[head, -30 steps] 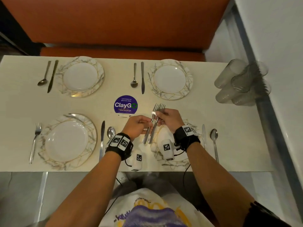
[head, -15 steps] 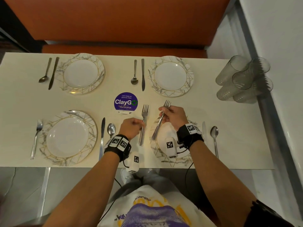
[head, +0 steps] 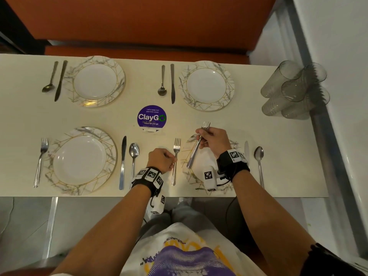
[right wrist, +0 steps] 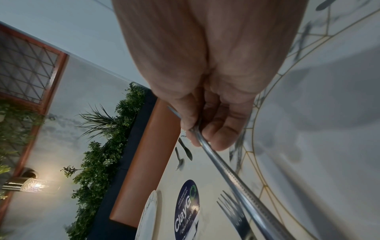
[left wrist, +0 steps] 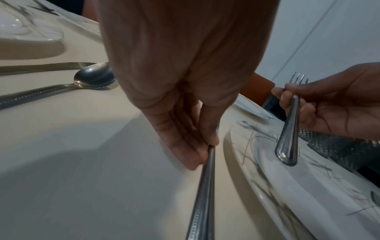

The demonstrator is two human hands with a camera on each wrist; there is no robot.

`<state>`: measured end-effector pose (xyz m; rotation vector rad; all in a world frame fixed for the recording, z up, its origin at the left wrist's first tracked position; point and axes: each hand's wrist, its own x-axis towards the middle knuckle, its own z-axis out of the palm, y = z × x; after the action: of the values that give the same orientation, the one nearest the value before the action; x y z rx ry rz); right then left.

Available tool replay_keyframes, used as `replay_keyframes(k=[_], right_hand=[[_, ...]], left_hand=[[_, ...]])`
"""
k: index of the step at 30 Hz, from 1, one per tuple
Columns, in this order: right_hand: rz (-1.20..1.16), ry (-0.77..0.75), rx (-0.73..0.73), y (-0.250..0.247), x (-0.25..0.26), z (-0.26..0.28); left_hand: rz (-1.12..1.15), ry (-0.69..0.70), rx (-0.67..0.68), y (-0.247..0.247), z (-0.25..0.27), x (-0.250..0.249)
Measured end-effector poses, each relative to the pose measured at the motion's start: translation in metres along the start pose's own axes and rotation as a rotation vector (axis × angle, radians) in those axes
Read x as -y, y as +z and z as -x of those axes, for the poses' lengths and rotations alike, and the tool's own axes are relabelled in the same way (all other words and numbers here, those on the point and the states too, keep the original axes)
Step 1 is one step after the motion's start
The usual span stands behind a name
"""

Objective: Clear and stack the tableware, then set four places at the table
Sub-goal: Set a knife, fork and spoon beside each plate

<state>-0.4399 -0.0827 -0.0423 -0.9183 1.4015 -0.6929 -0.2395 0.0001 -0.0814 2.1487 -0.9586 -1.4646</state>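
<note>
Cream tabletop runs wall to wall before an orange bench, with four marbled plates set out and a cluster of ribbed glasses parked by the right wall. At the near-right plate the left hand pinches the handle of a fork between thumb and curled fingers; that fork lies flat on the table just beside the plate's left rim, tines pointing away. The right hand is curled round a second fork, held tilted above the plate with its handle end hanging over the plate's well. The two far plates each have a spoon and knife but no fork, so the raised fork likely belongs up there. To finish this step well, the left fingers should let go only once the handle sits parallel to the plate edge, level with the knife on the other side, and lift straight up so the fork does not skid. The right hand's fork should travel high enough to clear the rim and the purple ClayGo sign
</note>
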Motion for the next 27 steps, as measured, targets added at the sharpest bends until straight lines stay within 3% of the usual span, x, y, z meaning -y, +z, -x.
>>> replay_keyframes(k=[18, 21, 23, 25, 27], right_hand=[[0.028, 0.006, -0.014, 0.006, -0.007, 0.009], [0.028, -0.001, -0.020, 0.007, -0.002, 0.012], [0.028, -0.015, -0.023, 0.012, 0.005, 0.014], [0.023, -0.036, -0.018, 0.020, 0.016, 0.014], [0.023, -0.060, -0.006, 0.031, 0.032, 0.015]], left_hand=[[0.003, 0.026, -0.019, -0.001, 0.009, 0.009], [-0.129, 0.087, -0.099, -0.010, 0.007, 0.003], [-0.097, 0.167, -0.155, -0.017, 0.012, -0.013], [-0.037, 0.243, -0.081, -0.023, 0.019, -0.037], [-0.019, 0.283, 0.098, -0.028, 0.027, -0.060]])
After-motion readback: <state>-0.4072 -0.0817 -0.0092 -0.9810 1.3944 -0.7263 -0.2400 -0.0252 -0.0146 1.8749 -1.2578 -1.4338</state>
